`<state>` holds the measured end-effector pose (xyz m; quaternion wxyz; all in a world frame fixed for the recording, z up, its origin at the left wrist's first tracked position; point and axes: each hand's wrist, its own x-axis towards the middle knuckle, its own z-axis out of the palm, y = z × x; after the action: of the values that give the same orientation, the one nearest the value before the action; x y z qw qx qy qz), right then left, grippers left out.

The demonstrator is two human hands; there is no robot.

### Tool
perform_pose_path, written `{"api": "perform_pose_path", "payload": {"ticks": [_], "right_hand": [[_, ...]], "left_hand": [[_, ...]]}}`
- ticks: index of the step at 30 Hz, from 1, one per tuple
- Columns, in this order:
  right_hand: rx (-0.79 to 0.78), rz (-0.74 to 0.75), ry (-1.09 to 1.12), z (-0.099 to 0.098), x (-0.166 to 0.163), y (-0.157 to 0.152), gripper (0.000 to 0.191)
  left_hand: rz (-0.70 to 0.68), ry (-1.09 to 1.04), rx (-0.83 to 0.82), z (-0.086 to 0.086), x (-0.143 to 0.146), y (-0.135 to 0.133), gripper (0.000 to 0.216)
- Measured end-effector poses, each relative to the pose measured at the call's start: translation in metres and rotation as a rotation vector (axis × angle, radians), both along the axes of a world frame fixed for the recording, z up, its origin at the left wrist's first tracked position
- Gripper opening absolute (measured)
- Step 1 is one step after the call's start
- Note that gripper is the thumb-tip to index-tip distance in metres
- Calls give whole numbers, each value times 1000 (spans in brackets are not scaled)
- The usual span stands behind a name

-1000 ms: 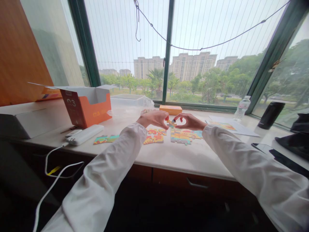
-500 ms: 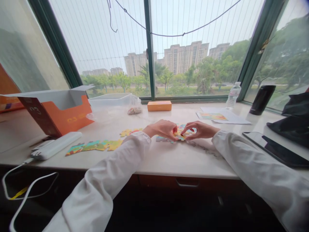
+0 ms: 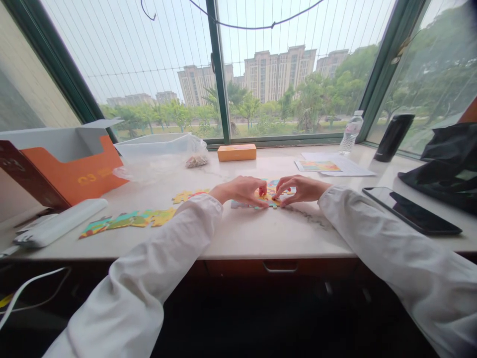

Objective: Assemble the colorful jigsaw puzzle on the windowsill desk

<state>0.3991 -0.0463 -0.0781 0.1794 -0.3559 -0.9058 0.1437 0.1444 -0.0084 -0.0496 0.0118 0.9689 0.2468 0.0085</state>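
Both hands rest on a colourful jigsaw section (image 3: 271,197) lying on the pale marble counter (image 3: 261,233). My left hand (image 3: 242,191) curls over its left part, fingertips pressed down on the pieces. My right hand (image 3: 300,189) pinches the pieces from the right, thumb and fingers bent. The fingertips of the two hands almost meet over the puzzle. A strip of joined pieces (image 3: 126,222) lies to the left, and a smaller yellow cluster (image 3: 188,196) sits just beyond my left wrist.
An open orange box (image 3: 67,166), a white power bank (image 3: 59,227) with cable, a clear plastic tray with bag (image 3: 160,151), a small orange box (image 3: 236,152), a printed sheet (image 3: 324,166), a water bottle (image 3: 349,132), a black flask (image 3: 393,137), a phone (image 3: 410,211) and a black bag (image 3: 443,166).
The view has swung to the right and down, so everything sits further left. Both hands came down from holding a piece above the puzzle to pressing on the section on the counter.
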Motion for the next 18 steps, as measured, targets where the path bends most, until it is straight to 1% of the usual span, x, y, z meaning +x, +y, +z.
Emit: {"api": "perform_pose_path", "payload": {"ticks": [6,13,18], "right_hand": [[-18,-16,-15,-1,1,1,45],[-49,-46,-9,0,0,-1,47],[-63,-39,7,-2,1,1,49]], "left_hand": [[-7,2,-5,-1,-2,-2,50],[-74,-52,38,-6,-3,0,47],[-92,-53,22,-4,-4,-2,46]]}}
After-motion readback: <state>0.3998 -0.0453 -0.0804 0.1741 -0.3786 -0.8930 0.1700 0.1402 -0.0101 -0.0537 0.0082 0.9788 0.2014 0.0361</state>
